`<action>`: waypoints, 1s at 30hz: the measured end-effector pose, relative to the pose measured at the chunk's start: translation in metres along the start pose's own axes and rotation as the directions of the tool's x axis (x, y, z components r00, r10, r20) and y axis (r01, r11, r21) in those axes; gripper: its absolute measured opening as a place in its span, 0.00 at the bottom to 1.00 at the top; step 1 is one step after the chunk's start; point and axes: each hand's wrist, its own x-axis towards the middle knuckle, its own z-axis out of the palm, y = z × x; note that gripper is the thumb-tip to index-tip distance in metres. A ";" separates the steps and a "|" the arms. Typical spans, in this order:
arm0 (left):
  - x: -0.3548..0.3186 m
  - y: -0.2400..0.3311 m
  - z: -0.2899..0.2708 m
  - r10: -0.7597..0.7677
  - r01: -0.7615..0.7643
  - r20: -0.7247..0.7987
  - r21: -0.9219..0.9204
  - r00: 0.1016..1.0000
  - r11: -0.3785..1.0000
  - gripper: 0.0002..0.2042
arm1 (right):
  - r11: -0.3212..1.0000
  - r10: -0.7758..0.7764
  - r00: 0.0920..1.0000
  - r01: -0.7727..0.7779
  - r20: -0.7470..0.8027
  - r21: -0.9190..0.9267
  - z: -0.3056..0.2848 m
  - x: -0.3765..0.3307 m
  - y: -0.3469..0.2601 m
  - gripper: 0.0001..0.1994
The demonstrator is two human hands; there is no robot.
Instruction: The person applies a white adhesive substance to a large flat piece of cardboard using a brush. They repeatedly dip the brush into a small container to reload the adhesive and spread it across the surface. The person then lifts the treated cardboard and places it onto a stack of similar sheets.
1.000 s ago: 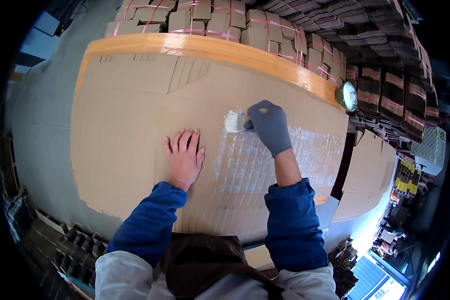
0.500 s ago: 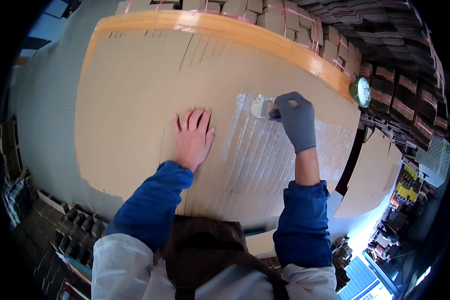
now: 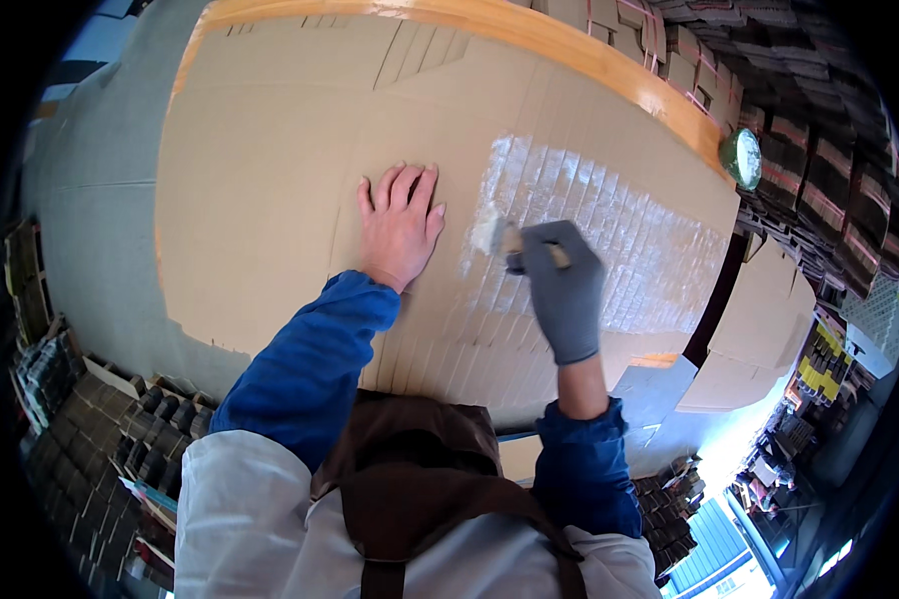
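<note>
A large sheet of cardboard (image 3: 260,190) lies on the table before me. White paste (image 3: 609,240) covers a patch on its right half, over rows of parallel slit lines. My right hand (image 3: 559,290), in a grey glove, is closed around the handle of a flat brush (image 3: 494,232). The whitened bristles touch the cardboard at the left edge of the pasted patch. My bare left hand (image 3: 400,230) lies flat on the sheet left of the patch, fingers spread and holding nothing.
A green round container (image 3: 741,160) with white contents stands at the table's far right corner. An orange-brown wooden edge (image 3: 529,25) runs along the back. Bundled cardboard stacks (image 3: 694,65) rise beyond it. Another cardboard piece (image 3: 759,329) lies to the right.
The brush in my right hand has moved left and nearer to me, and the white patch reaches farther over the slit lines. My left hand still rests on the cardboard.
</note>
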 end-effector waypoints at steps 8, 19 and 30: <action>-0.001 0.000 0.002 -0.007 0.007 -0.015 0.021 1.000 1.000 0.24 | 0.998 0.036 0.998 -0.038 -0.055 -0.050 -0.009 -0.057 0.027 0.03; -0.004 0.000 0.003 0.014 -0.014 -0.052 0.010 0.999 1.000 0.23 | 0.980 -0.126 0.991 0.116 -0.050 -0.162 0.022 -0.102 0.021 0.07; -0.004 0.000 0.005 0.013 -0.012 -0.046 0.027 0.999 1.000 0.23 | 0.972 -0.169 0.985 0.161 -0.038 -0.173 0.032 -0.112 0.022 0.07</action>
